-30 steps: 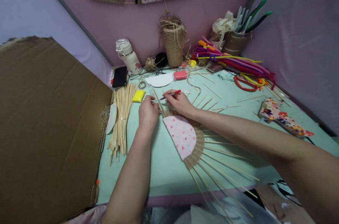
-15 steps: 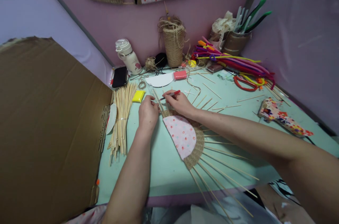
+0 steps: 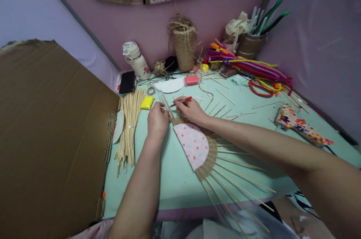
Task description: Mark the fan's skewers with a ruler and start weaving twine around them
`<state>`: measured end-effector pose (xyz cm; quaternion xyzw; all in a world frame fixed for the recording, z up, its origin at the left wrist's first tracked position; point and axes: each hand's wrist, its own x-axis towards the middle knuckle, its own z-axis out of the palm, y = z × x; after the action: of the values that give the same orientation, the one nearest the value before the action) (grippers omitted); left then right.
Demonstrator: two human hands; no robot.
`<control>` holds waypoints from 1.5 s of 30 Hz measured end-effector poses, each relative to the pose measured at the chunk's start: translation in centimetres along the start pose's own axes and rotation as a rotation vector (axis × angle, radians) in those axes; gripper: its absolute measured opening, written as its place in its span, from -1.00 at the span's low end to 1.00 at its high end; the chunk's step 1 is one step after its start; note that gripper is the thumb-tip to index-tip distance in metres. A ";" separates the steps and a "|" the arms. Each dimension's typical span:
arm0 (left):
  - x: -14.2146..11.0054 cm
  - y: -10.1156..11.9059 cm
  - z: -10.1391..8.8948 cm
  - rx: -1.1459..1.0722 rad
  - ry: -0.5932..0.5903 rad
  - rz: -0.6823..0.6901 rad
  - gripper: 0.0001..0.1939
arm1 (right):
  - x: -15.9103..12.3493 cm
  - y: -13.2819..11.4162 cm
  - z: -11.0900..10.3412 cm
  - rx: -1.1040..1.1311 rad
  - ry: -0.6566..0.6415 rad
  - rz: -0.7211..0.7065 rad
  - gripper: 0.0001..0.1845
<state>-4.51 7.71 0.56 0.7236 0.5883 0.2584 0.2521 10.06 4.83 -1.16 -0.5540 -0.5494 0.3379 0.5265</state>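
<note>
Mint-green table [image 3: 176,190]. On it, between the forearms, I see a woven half-round [image 3: 193,145] with dotted fabric, thin sticks [image 3: 244,186] fanning out. Left hand [image 3: 158,120] beside its far end, fingers curled; can't tell whether they grip anything. Right hand [image 3: 190,110] close by, fingers clamped on a red-ended pen [image 3: 187,99].

I see the fan [image 3: 195,145] lying flat on the table [image 3: 176,190], its straight edge facing lower left. Pale cloth dotted red fills the half-round centre; a brown woven band borders its curve, partly hidden from me. Bare sticks [image 3: 262,185] radiate from the band, some reaching past the near table edge. I see the pen [image 3: 187,99] held slantwise, red end upper right, above the fan's far sticks.
</note>
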 end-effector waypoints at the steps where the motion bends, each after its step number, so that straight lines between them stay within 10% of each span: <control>1: 0.0 0.0 0.0 0.001 0.002 0.002 -0.81 | 0.0 0.0 0.0 -0.003 0.003 0.003 -0.75; 45: -0.3 0.3 -1.4 0.094 0.006 -0.027 -0.75 | -0.3 -0.8 1.0 0.019 -0.031 0.007 -0.72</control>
<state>-5.33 7.49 1.79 0.7259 0.6102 0.2295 0.2195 8.82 4.62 -0.65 -0.5457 -0.5523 0.3534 0.5218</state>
